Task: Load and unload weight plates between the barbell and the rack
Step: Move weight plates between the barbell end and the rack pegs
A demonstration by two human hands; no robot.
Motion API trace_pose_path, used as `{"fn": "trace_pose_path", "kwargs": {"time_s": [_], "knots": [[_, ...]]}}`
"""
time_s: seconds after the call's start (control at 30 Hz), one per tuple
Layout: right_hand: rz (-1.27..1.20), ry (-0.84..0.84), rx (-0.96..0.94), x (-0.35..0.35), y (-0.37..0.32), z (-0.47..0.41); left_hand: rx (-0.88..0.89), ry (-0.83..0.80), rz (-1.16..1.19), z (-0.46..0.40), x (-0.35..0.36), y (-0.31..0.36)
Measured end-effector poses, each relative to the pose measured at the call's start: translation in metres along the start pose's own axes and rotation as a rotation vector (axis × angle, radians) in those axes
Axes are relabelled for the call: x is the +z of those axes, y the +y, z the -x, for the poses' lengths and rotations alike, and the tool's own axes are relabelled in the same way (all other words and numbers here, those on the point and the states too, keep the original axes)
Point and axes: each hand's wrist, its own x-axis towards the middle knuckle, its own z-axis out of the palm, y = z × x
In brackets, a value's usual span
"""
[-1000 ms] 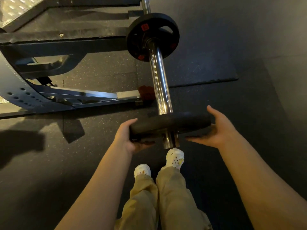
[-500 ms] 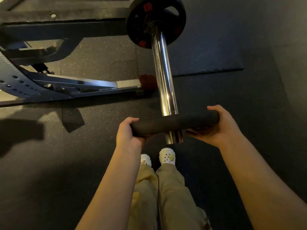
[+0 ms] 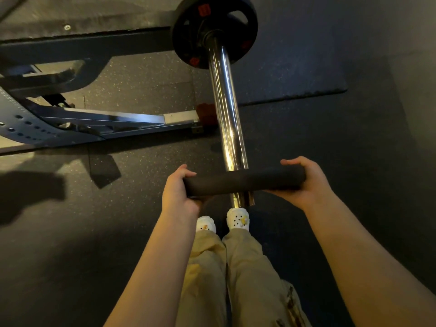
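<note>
Black weight plate (image 3: 244,181) seen edge-on, threaded on the chrome barbell sleeve (image 3: 225,107) close to its near end; short stub of sleeve visible below the plate at 6 o'clock. Left hand (image 3: 178,193) grips the plate's 9 o'clock edge, thumb over the top rim, fingers curled underneath. Right hand (image 3: 304,182) grips the 3 o'clock edge, thumb on top, fingers wrapped below. Both grips closed firmly around the rim.

Second plate (image 3: 213,31), black with red markings, sits at the far end of the sleeve at 12 o'clock from the held plate, well apart from it, face toward the camera.

Dark metal rack frame (image 3: 77,123) at 10 o'clock, with perforated upright and angled base rail; whether any plates are stored on it cannot be told.

Rubber floor mat (image 3: 295,81) at 1 o'clock beneath the bar. White shoes (image 3: 237,219) and tan trousers (image 3: 245,274) at 6 o'clock, directly below the sleeve end.
</note>
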Motion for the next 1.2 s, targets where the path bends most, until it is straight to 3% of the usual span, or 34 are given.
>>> {"fn": "trace_pose_path", "kwargs": {"time_s": [0.3,0.67,0.8,0.93,1.2], "knots": [[0.046,-0.007,-0.116,0.01,0.004,0.012,-0.148,-0.048,0.047,-0.022,-0.024,-0.006],[-0.018,-0.005,0.014,-0.004,0.006,0.001,0.015,0.002,-0.021,0.021,-0.007,-0.007],[0.023,0.013,-0.012,-0.006,0.003,0.004,-0.035,0.039,-0.025,0.012,-0.016,-0.006],[0.141,0.008,-0.085,-0.006,0.009,0.011,-0.116,0.036,-0.173,-0.002,-0.023,-0.007],[0.168,0.072,-0.047,-0.012,0.007,0.014,-0.105,0.041,-0.169,0.002,-0.025,-0.011]]}}
